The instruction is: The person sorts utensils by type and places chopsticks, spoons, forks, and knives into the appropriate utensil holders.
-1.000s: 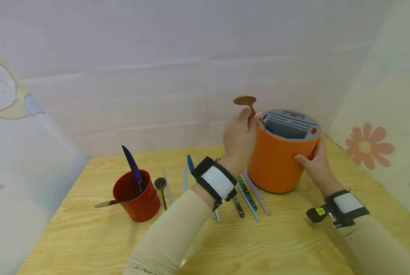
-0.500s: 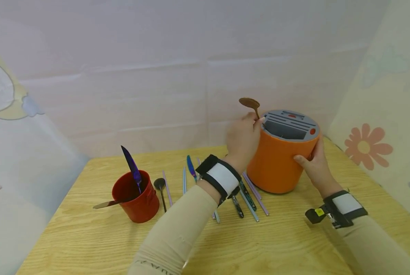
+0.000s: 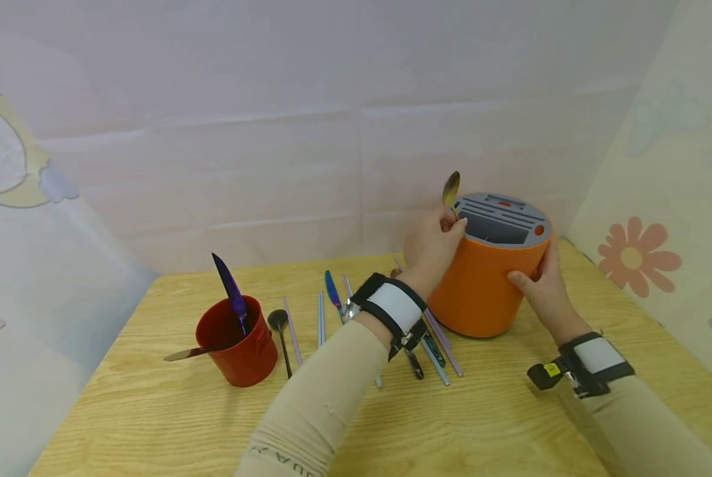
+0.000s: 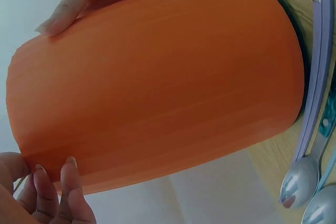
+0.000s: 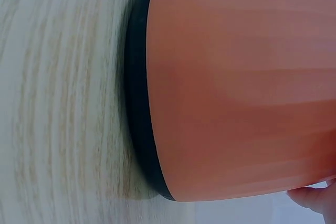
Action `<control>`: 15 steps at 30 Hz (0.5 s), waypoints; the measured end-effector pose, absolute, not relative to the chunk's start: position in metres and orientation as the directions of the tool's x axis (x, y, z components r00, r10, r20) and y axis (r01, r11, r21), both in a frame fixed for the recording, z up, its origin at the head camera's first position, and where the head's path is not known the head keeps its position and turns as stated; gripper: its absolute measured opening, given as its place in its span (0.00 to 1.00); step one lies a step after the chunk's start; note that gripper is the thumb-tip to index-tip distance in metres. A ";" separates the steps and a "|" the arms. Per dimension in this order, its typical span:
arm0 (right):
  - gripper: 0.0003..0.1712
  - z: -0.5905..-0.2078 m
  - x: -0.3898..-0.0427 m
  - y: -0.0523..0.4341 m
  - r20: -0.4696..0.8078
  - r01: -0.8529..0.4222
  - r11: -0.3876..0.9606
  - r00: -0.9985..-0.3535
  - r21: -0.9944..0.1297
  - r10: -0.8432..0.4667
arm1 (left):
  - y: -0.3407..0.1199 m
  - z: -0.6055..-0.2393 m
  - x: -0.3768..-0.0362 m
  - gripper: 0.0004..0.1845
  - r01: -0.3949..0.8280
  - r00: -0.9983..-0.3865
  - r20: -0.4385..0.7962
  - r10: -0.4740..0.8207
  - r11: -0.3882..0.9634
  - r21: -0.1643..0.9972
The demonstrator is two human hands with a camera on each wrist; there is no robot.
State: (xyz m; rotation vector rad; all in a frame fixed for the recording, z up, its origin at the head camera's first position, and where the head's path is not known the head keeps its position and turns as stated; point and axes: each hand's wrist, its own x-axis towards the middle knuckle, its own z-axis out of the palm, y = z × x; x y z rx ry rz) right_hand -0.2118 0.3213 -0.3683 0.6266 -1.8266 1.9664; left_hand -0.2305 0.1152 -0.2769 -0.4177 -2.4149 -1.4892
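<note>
My left hand [image 3: 436, 242] pinches a gold spoon [image 3: 451, 189] at the left rim of an orange utensil holder [image 3: 481, 285]. The spoon's bowl points up; the fingers and rim hide the lower handle. Grey slots, a wide compartment and a round red hole show in the holder's top. With the thumb in front and the fingers behind, my right hand [image 3: 543, 285] grips the holder's right side. In the left wrist view, the left fingertips [image 4: 72, 163] lie against the orange wall. The right wrist view shows the holder's black base [image 5: 137, 87] on the wooden table.
To the left stands a red pot [image 3: 245, 358] with a purple-blue knife [image 3: 229, 285] and another utensil's handle [image 3: 185, 354] sticking out. Between pot and holder lie a black spoon [image 3: 278, 319], a blue knife [image 3: 332, 288], pastel chopsticks [image 3: 321, 318] and dark-handled cutlery.
My left hand has moved slightly right and down with the spoon. The spoon's bowl has turned from nearly flat to upright. The holder has shifted a little left, still in my right hand's grip.
</note>
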 end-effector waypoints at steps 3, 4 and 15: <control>0.52 -0.368 -0.212 0.321 0.562 -0.559 -0.079 -0.827 -0.825 -0.025 | 0.116 -0.278 -0.232 0.09 0.332 -0.942 0.324 0.087 0.371 0.867; 0.52 -0.368 -0.212 0.321 0.564 -0.561 -0.077 -0.826 -0.824 -0.025 | 0.116 -0.278 -0.232 0.09 0.315 -0.949 0.306 0.083 0.349 0.883; 0.49 -0.367 -0.206 0.326 0.585 -0.578 -0.118 -0.810 -0.807 -0.031 | 0.116 -0.275 -0.225 0.13 0.287 -0.956 0.257 0.143 0.257 0.923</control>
